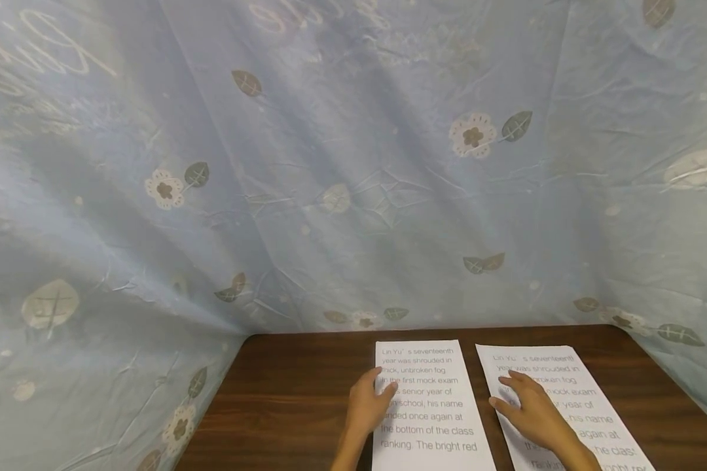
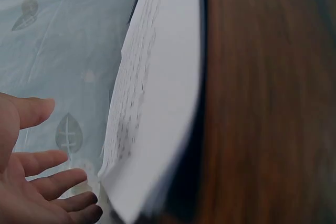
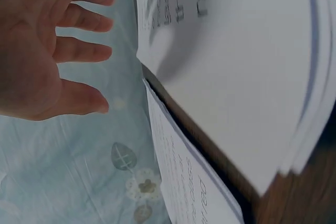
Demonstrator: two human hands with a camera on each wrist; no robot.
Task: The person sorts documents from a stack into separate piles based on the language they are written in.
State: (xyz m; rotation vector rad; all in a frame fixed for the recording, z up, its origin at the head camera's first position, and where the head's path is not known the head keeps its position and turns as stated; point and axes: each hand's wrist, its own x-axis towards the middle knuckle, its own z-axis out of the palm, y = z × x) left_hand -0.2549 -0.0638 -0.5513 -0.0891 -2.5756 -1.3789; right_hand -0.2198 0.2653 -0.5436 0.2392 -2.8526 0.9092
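Two stacks of white printed sheets lie side by side on the table. My left hand [image 1: 366,402] is over the left edge of the left stack [image 1: 433,418], its thumb apart from the fingers; in the left wrist view the left hand [image 2: 37,169] holds nothing. My right hand [image 1: 533,412] hovers above the right stack [image 1: 595,405] and covers part of its text. Seen from the right wrist, the right hand [image 3: 52,51] has its fingers spread, apart from the paper, and casts a shadow on it. Both stacks carry the same large English lines.
The dark brown wooden table [image 1: 289,399] extends to the left of the sheets and has rounded far corners. A pale blue curtain [image 1: 353,248] with flowers and leaves hangs behind and at the sides. A narrow strip of wood separates the two stacks.
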